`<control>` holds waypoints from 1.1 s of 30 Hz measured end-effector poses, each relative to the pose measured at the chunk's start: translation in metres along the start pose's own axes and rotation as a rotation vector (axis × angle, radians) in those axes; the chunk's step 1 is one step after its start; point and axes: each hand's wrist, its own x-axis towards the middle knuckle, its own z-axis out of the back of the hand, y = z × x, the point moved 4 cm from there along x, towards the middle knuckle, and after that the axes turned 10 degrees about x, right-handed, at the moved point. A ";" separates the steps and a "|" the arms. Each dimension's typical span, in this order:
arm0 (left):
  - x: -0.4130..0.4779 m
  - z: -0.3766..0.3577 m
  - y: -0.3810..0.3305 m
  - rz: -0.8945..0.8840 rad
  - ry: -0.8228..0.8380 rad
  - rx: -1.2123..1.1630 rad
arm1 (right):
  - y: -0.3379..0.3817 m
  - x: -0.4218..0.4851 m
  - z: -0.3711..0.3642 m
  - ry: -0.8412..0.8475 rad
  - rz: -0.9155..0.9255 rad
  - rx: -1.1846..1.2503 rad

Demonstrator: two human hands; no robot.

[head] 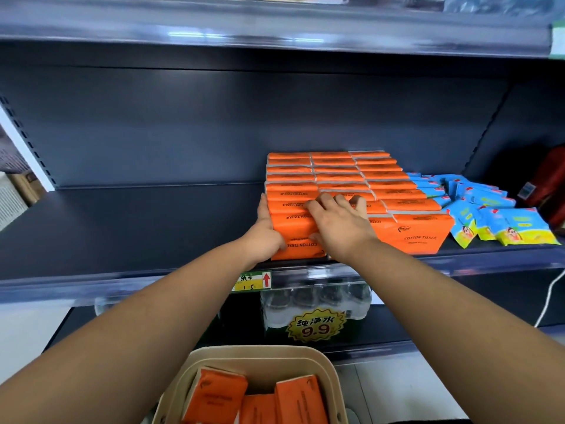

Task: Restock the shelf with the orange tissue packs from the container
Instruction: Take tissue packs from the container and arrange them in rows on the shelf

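Though it spans the whole view, the dark shelf (137, 224) carries goods only on its right half. The orange tissue packs (412, 231) stand there on edge in three columns, packed tight from the front lip to near the back wall. They are bright orange wrappers with grey-white seams and "COTTON TISSUE" in dark print, upside down on the left column. The rows cannot be counted exactly, because both hands cover part of them.

Below, the beige container (260, 353) holds three more orange packs (220, 393), lying loose and cut off by the bottom edge.

Two hands work the left column. The left hand (269, 237) presses flat against its outer side, fingers straight. The right hand (336, 218) lies palm-down on the tops, fingers spread wide – neither lifts a pack clear.

Right of the block lies a jumble of blue packets (477, 209), too overlapped to count. Under the shelf sits one wrapped pack of water bottles (315, 304) behind a yellow "9.9" tag (316, 325).
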 end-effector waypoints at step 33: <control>-0.172 -0.017 0.191 0.220 0.146 1.130 | 0.091 -0.162 -0.153 0.465 0.075 0.102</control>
